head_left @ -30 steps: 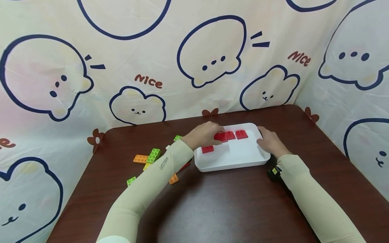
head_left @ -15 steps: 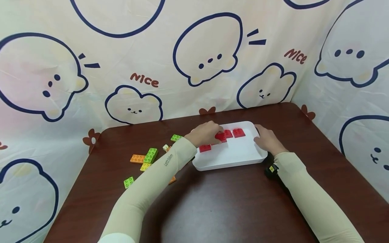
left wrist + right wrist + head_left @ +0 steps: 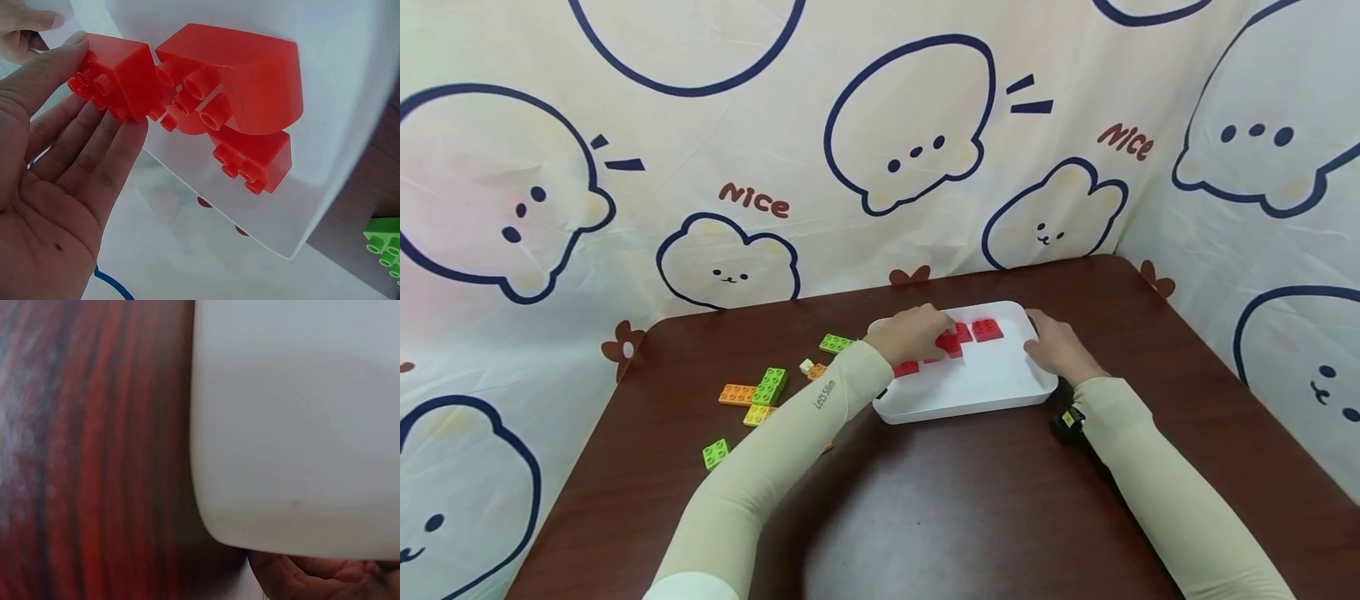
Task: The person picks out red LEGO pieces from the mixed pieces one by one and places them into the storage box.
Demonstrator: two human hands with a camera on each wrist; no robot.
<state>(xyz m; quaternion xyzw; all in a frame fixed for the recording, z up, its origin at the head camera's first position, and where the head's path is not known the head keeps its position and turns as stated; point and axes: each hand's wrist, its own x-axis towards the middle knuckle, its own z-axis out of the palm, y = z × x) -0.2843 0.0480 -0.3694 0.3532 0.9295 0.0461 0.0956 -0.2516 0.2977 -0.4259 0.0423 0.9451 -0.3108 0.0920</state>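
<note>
My left hand (image 3: pixel 912 335) is over the white tray (image 3: pixel 977 404). In the left wrist view it pinches a red toy building brick (image 3: pixel 136 78) between thumb and fingers, the brick's studs facing the palm. Close beside that brick sits a red brick with a rounded side (image 3: pixel 262 81), and another red brick (image 3: pixel 272 159) lies further toward the tray's corner. A red brick (image 3: pixel 987 330) lies near the tray's far side. At the tray's right end, my right hand (image 3: pixel 1063 348) grips the rim; the tray hides part of its fingers in the right wrist view.
Left of the tray, loose bricks lie on the brown table (image 3: pixel 940 500): a green brick (image 3: pixel 770 387), an orange brick (image 3: pixel 737 394), a yellow brick (image 3: pixel 758 414) and others. My left forearm partly covers this group. A printed curtain (image 3: pixel 850 250) stands behind the table.
My left hand has shifted slightly right over the tray, with the red brick in its fingers. My right hand stays on the rim. The head view has moved a little.
</note>
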